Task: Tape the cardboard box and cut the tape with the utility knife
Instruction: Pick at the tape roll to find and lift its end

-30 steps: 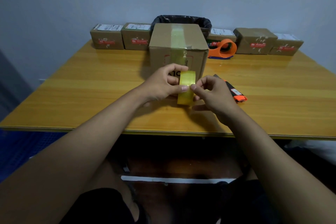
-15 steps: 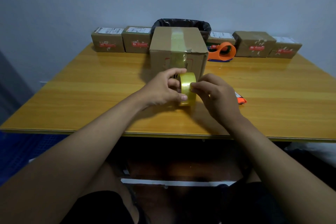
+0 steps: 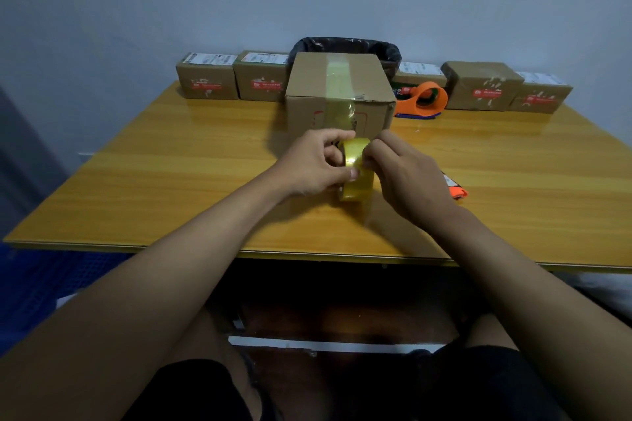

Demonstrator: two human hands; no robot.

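Yellow-tinted clear tape roll [image 3: 355, 174] sits at 6 o'clock of the brown cardboard box [image 3: 338, 92], clamped by your left hand [image 3: 311, 164]; right hand [image 3: 403, 178] pinches its rim. Light, stiff, slick: grip the sidewalls.

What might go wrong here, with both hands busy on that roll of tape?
The utility knife lies right beside the right hand, partly hidden by it, so a careless move may bump it. Both hands pick at the tape roll; the end could tear or stick to fingers. The left hand may lose its grip.
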